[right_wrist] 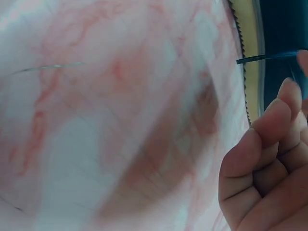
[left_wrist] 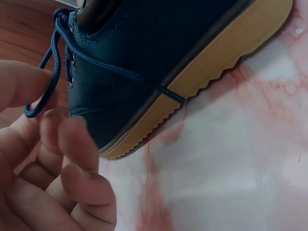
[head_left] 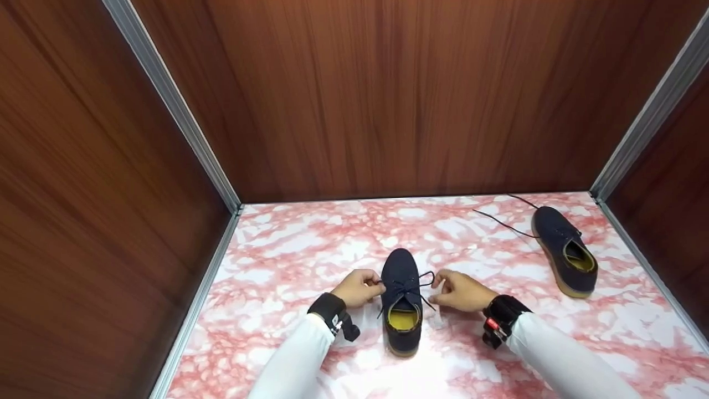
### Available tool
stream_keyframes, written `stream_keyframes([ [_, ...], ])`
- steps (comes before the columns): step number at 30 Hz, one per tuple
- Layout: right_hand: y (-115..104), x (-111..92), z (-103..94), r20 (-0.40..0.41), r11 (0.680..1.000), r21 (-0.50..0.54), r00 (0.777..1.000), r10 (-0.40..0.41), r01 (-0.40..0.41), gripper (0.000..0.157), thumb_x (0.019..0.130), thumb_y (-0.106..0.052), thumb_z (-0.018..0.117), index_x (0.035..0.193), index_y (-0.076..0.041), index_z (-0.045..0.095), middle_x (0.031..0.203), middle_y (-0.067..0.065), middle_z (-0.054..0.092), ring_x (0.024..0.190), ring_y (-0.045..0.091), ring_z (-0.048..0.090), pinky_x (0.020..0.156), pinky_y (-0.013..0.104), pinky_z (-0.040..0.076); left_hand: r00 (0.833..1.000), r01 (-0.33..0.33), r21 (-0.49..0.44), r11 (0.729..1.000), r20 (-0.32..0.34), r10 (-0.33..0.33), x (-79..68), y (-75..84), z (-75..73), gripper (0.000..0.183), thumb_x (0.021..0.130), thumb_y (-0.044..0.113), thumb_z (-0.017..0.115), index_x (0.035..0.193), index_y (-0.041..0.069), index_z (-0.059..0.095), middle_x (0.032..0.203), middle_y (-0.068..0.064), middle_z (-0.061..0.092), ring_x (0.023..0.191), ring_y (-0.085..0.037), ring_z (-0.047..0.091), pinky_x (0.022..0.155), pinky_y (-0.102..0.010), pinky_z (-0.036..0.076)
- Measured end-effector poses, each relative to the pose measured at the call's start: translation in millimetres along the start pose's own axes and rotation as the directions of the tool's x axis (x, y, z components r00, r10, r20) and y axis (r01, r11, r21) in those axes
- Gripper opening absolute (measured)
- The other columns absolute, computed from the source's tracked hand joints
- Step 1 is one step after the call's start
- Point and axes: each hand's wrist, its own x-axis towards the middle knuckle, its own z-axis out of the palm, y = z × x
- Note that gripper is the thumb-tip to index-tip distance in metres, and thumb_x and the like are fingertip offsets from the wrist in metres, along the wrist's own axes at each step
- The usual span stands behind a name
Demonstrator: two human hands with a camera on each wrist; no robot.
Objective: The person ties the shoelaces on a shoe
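Two dark shoes stand on a red-and-white marbled surface (head_left: 288, 244), one between the person's hands and the other off to the far right. The middle shoe (head_left: 400, 269) points its toe to the far side, its yellow lining showing at the near end. On its left, the left hand (head_left: 355, 288) pinches a lace loop (left_wrist: 55, 72) between thumb and finger. On its right, the right hand (head_left: 464, 291) is bent beside another loop (head_left: 431, 272), fingertips at the lace; I cannot tell whether they grip it. The right shoe (head_left: 551, 224) lies at a slant, its loose laces (head_left: 501, 223) trailing left. Black straps (head_left: 501, 316) circle both wrists below white sleeves (head_left: 299, 349), and a brown wood wall (head_left: 388, 100) closes the far side.
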Motion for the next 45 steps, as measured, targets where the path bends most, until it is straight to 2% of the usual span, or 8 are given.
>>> stream_keyframes([
  [5,-5,5,-1.8,-0.011,0.999,0.052,1.000,0.009,-0.009,0.048,0.099,-0.033,0.072,0.128,0.000,0.054,0.077,0.014,0.068,0.065,0.022,0.065,0.062,0.025,0.048,0.998,0.028,0.029,0.999,0.048,-0.029,-1.2,2.5,-2.5,0.025,0.100,0.024,0.069,0.085,0.004,0.066,0.075,-0.006,0.066,0.061,-0.011,0.057,0.055,-0.018,0.046],
  [10,-10,10,-2.0,-0.035,0.999,0.025,0.999,-0.035,0.036,0.032,0.105,-0.027,0.064,0.123,-0.001,0.061,0.081,0.017,0.070,0.067,0.021,0.066,0.062,0.026,0.049,0.996,0.037,0.080,0.996,0.081,-0.044,-2.0,8.0,-5.3,0.037,0.102,0.026,0.067,0.091,-0.009,0.071,0.083,-0.026,0.072,0.058,-0.010,0.056,0.054,-0.019,0.045],
  [15,-12,13,-4.3,-0.100,0.996,-0.059,0.992,-0.073,0.067,0.023,0.105,-0.024,0.064,0.094,-0.004,0.068,0.075,0.005,0.066,0.065,0.005,0.054,0.062,0.024,0.045,0.988,0.044,0.128,0.991,0.140,-0.062,-0.5,14.0,-9.7,0.037,0.103,0.022,0.066,0.092,-0.012,0.073,0.068,-0.007,0.067,0.057,-0.007,0.056,0.053,-0.018,0.044],
  [19,-12,13,-6.9,-0.121,0.994,-0.089,0.990,-0.078,0.067,0.027,0.105,-0.023,0.063,0.088,-0.002,0.068,0.072,0.009,0.067,0.061,0.005,0.052,0.059,0.022,0.043,0.977,0.063,0.142,0.988,0.195,-0.090,0.6,17.7,-13.9,0.036,0.104,0.020,0.065,0.095,-0.012,0.075,0.060,0.005,0.060,0.054,-0.006,0.057,0.054,-0.019,0.046],
  [27,-12,12,-6.7,-0.158,0.971,-0.228,0.982,-0.104,0.067,0.030,0.105,-0.025,0.063,0.077,-0.013,0.061,0.064,-0.008,0.055,0.058,0.005,0.050,0.059,0.024,0.042,0.956,0.139,0.148,0.979,0.238,-0.172,2.8,20.8,-17.2,0.049,0.108,0.030,0.058,0.095,-0.015,0.071,0.055,0.007,0.057,0.051,-0.011,0.058,0.040,-0.018,0.034],
  [31,-14,10,-6.0,-0.182,0.948,-0.317,0.978,-0.106,0.044,0.035,0.106,-0.028,0.061,0.073,-0.017,0.054,0.063,-0.010,0.046,0.059,0.007,0.047,0.060,0.026,0.040,0.955,0.137,0.146,0.980,0.245,-0.170,2.3,20.2,-17.0,0.051,0.110,0.036,0.051,0.074,0.001,0.063,0.055,0.003,0.053,0.051,-0.018,0.054,0.041,-0.023,0.034],
  [39,-11,7,-4.2,-0.221,0.908,-0.418,0.969,-0.106,0.004,0.039,0.108,-0.031,0.058,0.071,-0.020,0.049,0.062,-0.009,0.040,0.061,0.010,0.045,0.061,0.032,0.039,0.981,0.028,0.253,0.967,0.181,-0.076,4.1,11.7,-14.9,0.048,0.112,0.036,0.046,0.066,0.020,0.045,0.052,0.007,0.042,0.046,-0.010,0.041,0.045,-0.024,0.035],
  [45,-8,5,-4.2,-0.232,0.896,-0.445,0.965,-0.122,0.007,0.041,0.109,-0.032,0.055,0.069,-0.022,0.048,0.060,-0.010,0.039,0.060,0.010,0.046,0.061,0.033,0.041,0.986,-0.123,0.437,0.891,0.158,0.059,5.4,5.6,-18.6,0.044,0.111,0.032,0.048,0.068,0.022,0.045,0.061,0.010,0.038,0.057,-0.008,0.038,0.065,-0.022,0.035],
])
